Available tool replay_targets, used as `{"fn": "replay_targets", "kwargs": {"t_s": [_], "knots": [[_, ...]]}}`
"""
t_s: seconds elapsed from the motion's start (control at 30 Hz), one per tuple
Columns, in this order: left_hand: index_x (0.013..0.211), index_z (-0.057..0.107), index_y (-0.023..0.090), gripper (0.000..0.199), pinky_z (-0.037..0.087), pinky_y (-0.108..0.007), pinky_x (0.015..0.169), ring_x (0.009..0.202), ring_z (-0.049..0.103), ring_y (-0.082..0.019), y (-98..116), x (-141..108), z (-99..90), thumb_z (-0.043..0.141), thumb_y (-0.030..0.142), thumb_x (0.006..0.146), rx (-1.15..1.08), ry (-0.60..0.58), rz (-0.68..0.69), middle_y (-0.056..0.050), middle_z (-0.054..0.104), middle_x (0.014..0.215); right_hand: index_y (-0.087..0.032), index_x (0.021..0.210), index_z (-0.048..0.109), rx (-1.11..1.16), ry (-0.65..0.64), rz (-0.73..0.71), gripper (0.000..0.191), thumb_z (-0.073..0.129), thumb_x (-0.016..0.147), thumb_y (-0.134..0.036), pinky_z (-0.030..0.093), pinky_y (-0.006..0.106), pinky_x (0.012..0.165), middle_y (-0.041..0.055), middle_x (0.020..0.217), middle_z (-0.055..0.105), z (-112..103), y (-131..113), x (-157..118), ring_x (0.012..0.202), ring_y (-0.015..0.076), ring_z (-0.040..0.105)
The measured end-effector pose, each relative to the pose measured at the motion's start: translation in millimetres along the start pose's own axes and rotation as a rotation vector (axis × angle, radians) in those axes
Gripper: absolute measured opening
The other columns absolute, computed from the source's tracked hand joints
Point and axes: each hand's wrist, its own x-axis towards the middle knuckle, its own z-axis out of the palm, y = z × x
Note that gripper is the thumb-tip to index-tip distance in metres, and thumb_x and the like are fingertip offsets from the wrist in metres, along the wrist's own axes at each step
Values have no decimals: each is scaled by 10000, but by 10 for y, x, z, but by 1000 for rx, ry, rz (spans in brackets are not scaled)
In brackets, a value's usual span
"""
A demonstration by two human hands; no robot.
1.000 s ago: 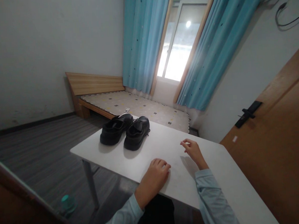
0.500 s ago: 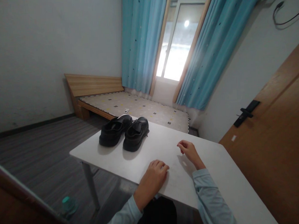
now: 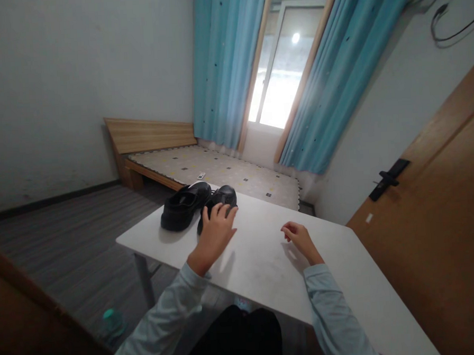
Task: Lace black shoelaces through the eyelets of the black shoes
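Note:
Two black lace-up shoes stand side by side on the white table [image 3: 260,250], toes pointing away from me. My left hand [image 3: 215,232] is over the heel end of the right-side shoe [image 3: 225,192], its fingers apart, and covers much of that shoe. Whether the fingertips touch it I cannot tell. The left-side shoe [image 3: 178,212] is just beyond, with its opening showing. Over the right part of the tabletop, my right hand [image 3: 302,240] has its fingers curled in toward the thumb, with nothing visible in them, apart from both shoes.
Behind the table is a low wooden bed with a patterned mattress [image 3: 240,172] and a small white object [image 3: 201,176] on it. A wooden door [image 3: 433,204] with a black handle is at the right. A teal-capped container [image 3: 112,322] stands on the floor at the left.
My left hand has moved forward and to the left, from the table's near edge to the right-side shoe, and its fingers have spread. My right hand has stayed almost still.

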Motion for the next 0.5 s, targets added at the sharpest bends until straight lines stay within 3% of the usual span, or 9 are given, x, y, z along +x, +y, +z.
{"fn": "replay_targets", "kwargs": {"t_s": [0.1,0.17,0.23,0.33,0.5], "knots": [[1301,419,182,608,245,-601,1024,1259,371,-325,-264,110,-80,665,221,747,80,-150,-76,-154,521,1274,-177,655,613,-8,-9,-1,174,532,715,-319,409,241,495,-9,498,573,4,0,-7,449,124,523],[1221,491,169,524,342,-516,987,1185,461,-294,-408,170,-106,678,217,734,62,-298,-38,-151,581,1185,-179,659,616,-13,-13,-2,173,532,716,-318,409,243,499,-9,499,576,6,-6,-12,448,125,522],[1143,548,187,429,386,-436,954,1090,540,-265,-518,224,-124,675,190,733,53,-351,31,-120,631,1081,-180,662,619,-15,-15,-3,172,533,717,-318,407,243,498,-10,498,579,6,-15,-15,447,126,524],[1130,568,188,421,434,-343,860,957,610,-251,-626,299,-143,686,204,727,55,-355,105,-109,657,981,-179,661,622,-17,-12,-4,170,535,714,-315,405,241,492,-11,488,578,1,-28,-16,442,126,526],[1148,568,169,450,439,-321,816,945,613,-267,-713,406,-162,696,226,720,40,-278,152,-117,654,971,-178,657,627,-9,6,-7,163,539,714,-303,404,236,489,-12,489,581,-8,-27,-11,442,124,530]]}}
